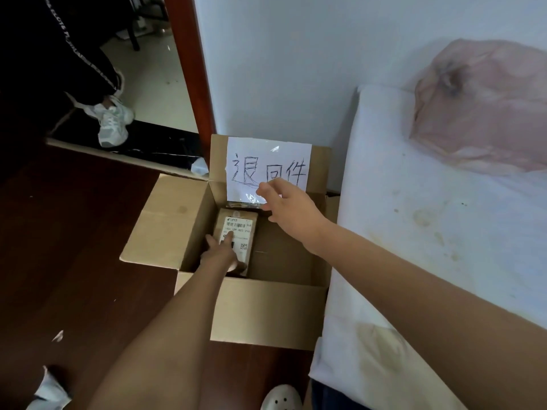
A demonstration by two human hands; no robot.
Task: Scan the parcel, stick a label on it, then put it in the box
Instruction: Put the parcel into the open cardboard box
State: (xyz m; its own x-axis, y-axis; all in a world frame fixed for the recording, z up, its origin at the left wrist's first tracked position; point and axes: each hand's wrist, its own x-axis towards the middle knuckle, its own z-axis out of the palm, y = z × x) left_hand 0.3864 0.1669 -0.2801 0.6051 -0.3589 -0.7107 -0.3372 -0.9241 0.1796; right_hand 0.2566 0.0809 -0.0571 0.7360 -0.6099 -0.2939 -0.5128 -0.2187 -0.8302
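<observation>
A small brown parcel (238,229) with a white barcode label lies inside an open cardboard box (260,309) on the floor. My left hand (220,253) reaches down into the box and holds the parcel at its near end, fingers over the label's lower part. My right hand (284,202) hovers above the box's far side with fingers spread and nothing in it. A white paper sign (268,161) with handwritten characters is taped to the box's raised back flap.
A white, stained mattress (429,232) runs along the right with a pink plastic bag (485,113) on it. Dark wooden floor lies left of the box. Another person's legs and white shoe (114,122) stand at the doorway, upper left. My own shoe (281,398) shows below.
</observation>
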